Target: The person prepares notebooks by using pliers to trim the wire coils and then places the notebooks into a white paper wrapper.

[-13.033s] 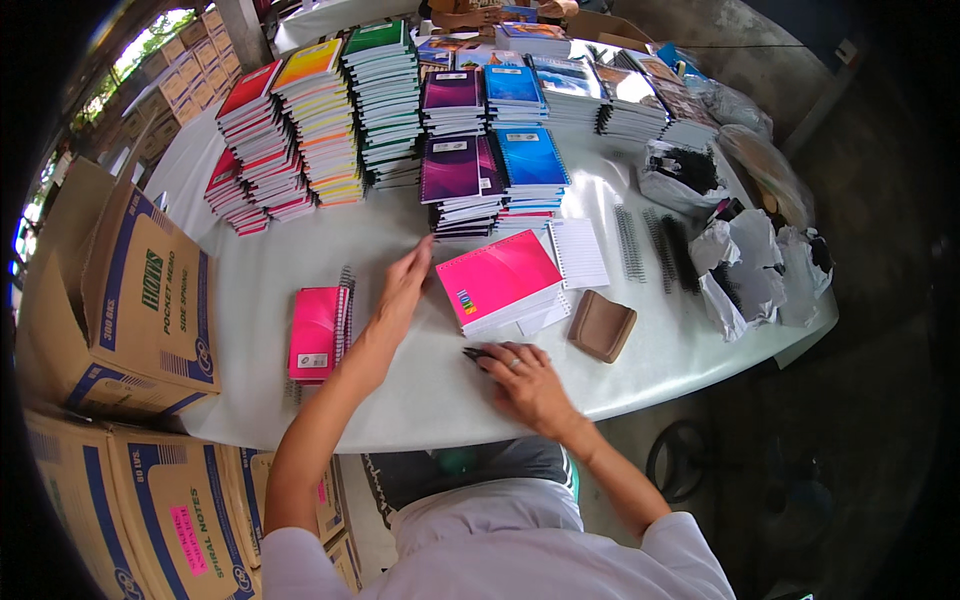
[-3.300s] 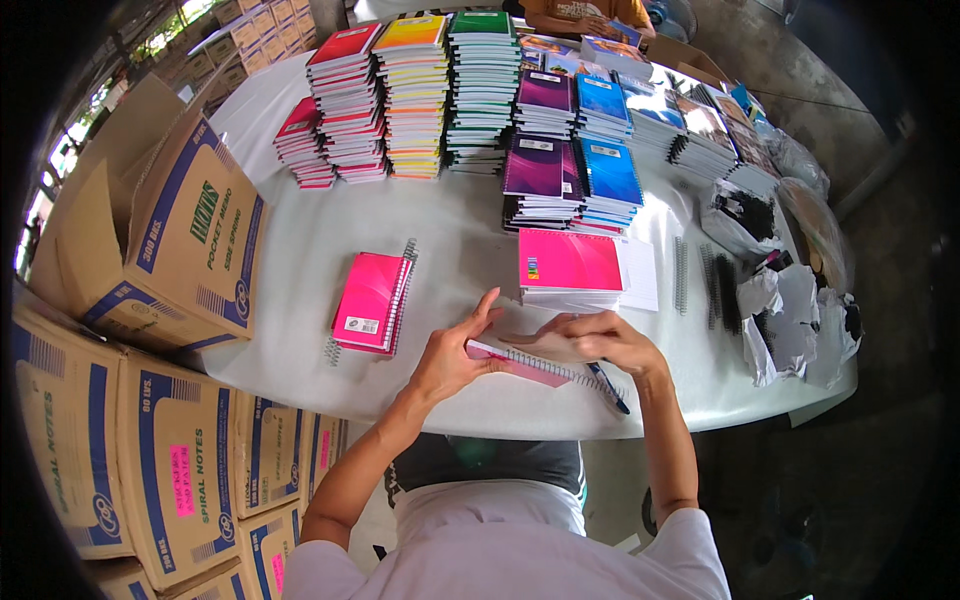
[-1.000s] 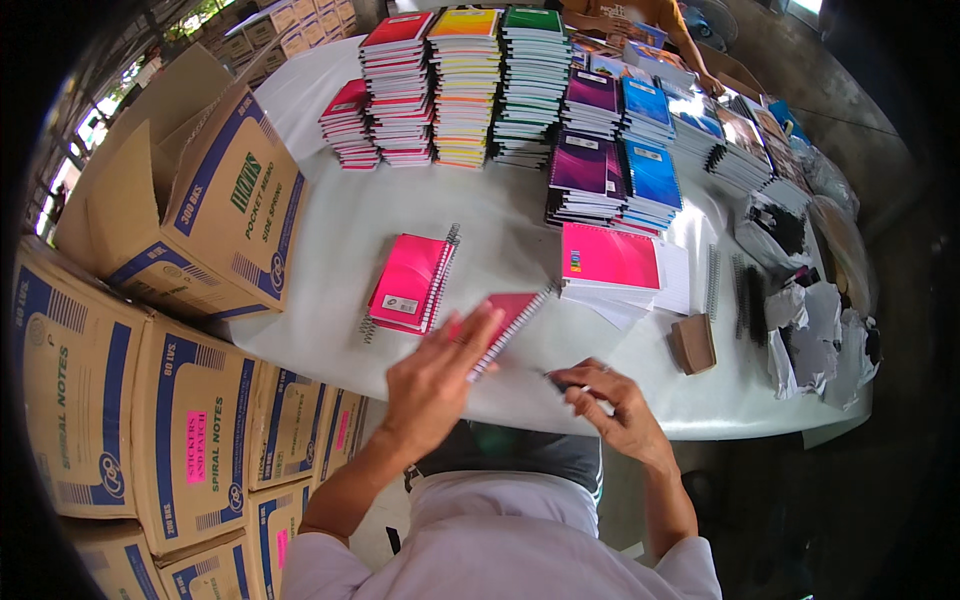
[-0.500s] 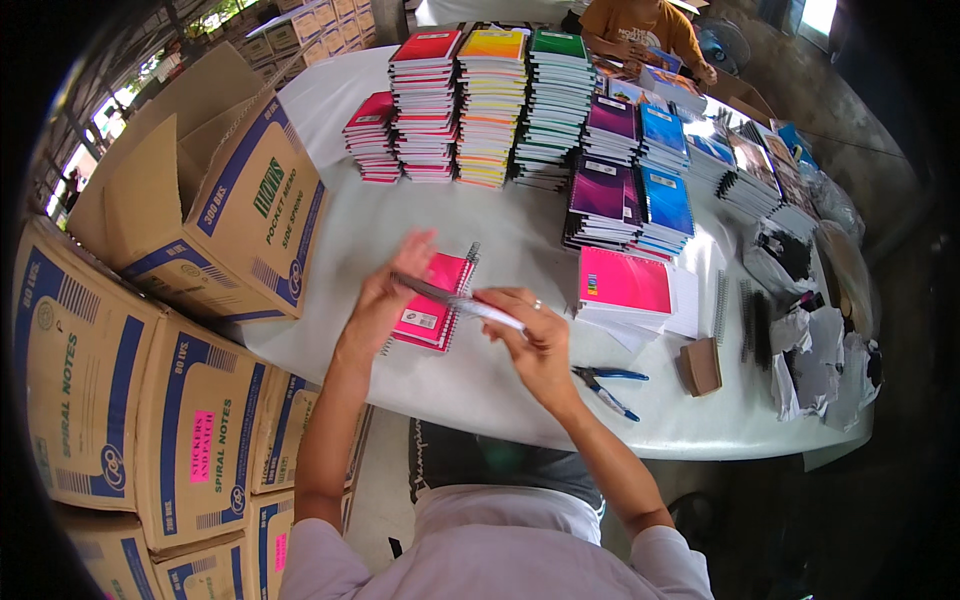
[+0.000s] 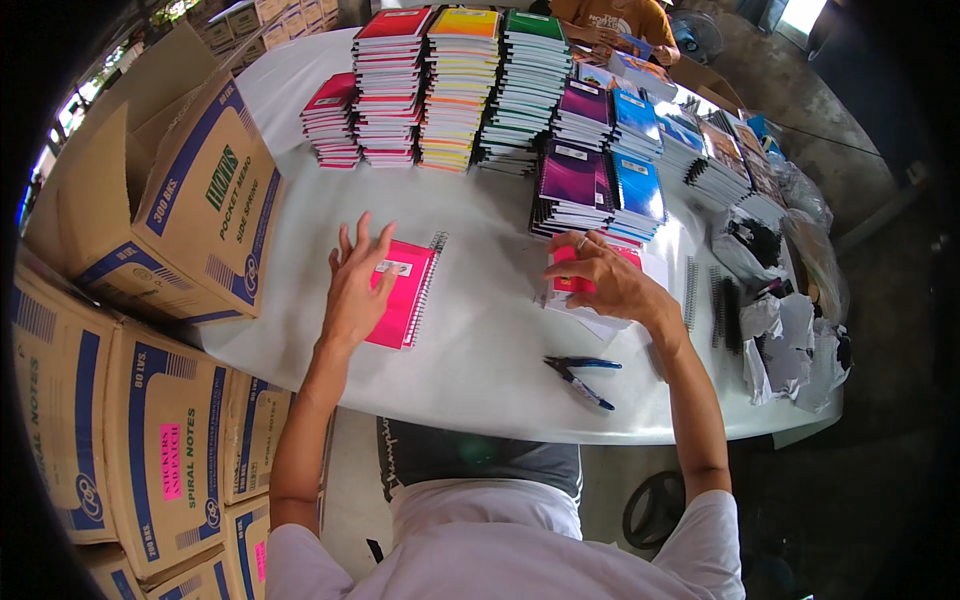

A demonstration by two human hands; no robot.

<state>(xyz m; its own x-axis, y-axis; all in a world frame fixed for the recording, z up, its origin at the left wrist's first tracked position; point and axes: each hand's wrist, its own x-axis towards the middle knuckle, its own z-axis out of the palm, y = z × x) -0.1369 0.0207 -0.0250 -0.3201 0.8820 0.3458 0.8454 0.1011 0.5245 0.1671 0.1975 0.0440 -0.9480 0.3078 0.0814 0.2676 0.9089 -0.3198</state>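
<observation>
Place: notebook-binding workshop | signs: stacked spiral notebooks [image 5: 460, 95], loose coils [image 5: 717, 303], pliers [image 5: 564, 369], piled cardboard cartons [image 5: 165, 445]

The surface [image 5: 480, 300] is white, and on it are a bright pink spiral notebook [image 5: 402, 318] with a white label, a pink-topped pad stack [image 5: 570, 285] and dark blue cutters [image 5: 585, 388]. Behind them, the notebook stacks are topped in red [image 5: 395, 22], yellow [image 5: 464, 23], green [image 5: 534, 25], purple [image 5: 566, 178] with paler curving streaks, and bright blue [image 5: 637, 188]. The open carton [image 5: 215, 190] is tan with deep blue bands and green lettering, the wearer's shirt [image 5: 500, 565] pale lilac-white, and a co-worker's shirt [image 5: 622, 16] orange-brown.
</observation>
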